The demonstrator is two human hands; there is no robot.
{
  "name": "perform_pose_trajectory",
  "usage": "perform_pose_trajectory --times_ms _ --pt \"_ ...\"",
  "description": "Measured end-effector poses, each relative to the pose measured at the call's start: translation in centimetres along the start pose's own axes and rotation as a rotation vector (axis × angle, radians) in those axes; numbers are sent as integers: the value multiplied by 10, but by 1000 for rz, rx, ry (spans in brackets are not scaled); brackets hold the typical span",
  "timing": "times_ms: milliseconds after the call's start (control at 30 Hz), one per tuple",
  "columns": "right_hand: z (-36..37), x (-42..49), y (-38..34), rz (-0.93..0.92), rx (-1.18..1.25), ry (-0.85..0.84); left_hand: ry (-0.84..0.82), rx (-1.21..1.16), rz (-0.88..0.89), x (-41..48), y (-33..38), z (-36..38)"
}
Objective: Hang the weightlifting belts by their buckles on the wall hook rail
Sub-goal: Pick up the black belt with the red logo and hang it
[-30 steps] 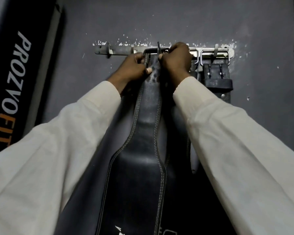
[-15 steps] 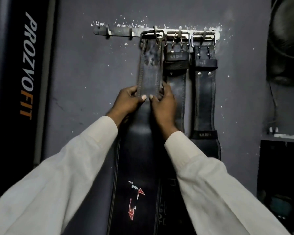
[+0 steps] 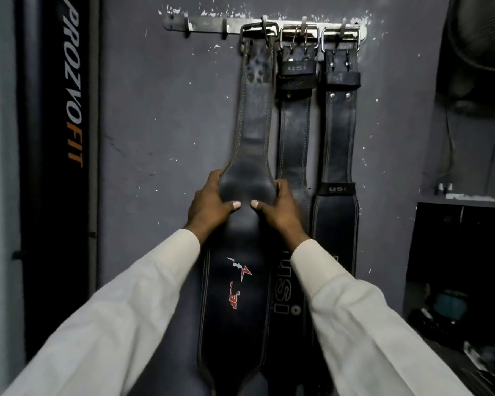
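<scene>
My left hand (image 3: 210, 205) grips left edge of leftmost belt (image 3: 255, 115) where strap widens, thumb on front face, fingers curled round behind. My right hand (image 3: 282, 208) grips right edge at same height, thumb on front too. Belt hangs straight down grey wall (image 3: 160, 124), buckle (image 3: 259, 29) caught on hook of hook rail (image 3: 206, 24). Middle belt (image 3: 295, 124) and right belt (image 3: 340, 124) hang just beside it, each buckle on own hook. Black PROZVOFIT pad (image 3: 55, 167) stands upright far left.
</scene>
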State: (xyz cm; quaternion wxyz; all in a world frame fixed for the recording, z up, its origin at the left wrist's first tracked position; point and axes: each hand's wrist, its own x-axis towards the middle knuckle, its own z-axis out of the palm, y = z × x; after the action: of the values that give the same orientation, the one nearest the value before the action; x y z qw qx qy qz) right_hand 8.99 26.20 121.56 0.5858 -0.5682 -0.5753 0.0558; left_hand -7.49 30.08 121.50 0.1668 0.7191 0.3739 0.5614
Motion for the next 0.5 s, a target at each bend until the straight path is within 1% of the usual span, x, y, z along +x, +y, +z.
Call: perform_pose_trajectory --times_ms 67,100,133,200,233,300,333,433,500 --pt "2 -8 -5 -25 -127 44 80 96 13 -9 4 5" --pt "2 -11 -7 -37 -155 54 91 86 24 -10 4 6" --pt "-1 -13 -7 -42 -176 58 76 31 21 -11 3 5" --pt "-9 -16 -5 -33 -189 29 -17 -143 -36 -12 -8 0" --pt "-12 -19 -2 -15 -166 -20 -79 -230 -71 -13 -18 -1" --pt "-11 -28 9 56 -114 -128 -137 -271 -135 -22 -34 3" --pt "-7 -33 17 87 -104 -132 -116 -224 -142 -30 -38 8" --pt "3 -47 30 94 -122 -21 95 -48 -98 -48 -39 24" --pt "5 -50 31 90 -153 19 159 -25 -78 -53 -35 28"
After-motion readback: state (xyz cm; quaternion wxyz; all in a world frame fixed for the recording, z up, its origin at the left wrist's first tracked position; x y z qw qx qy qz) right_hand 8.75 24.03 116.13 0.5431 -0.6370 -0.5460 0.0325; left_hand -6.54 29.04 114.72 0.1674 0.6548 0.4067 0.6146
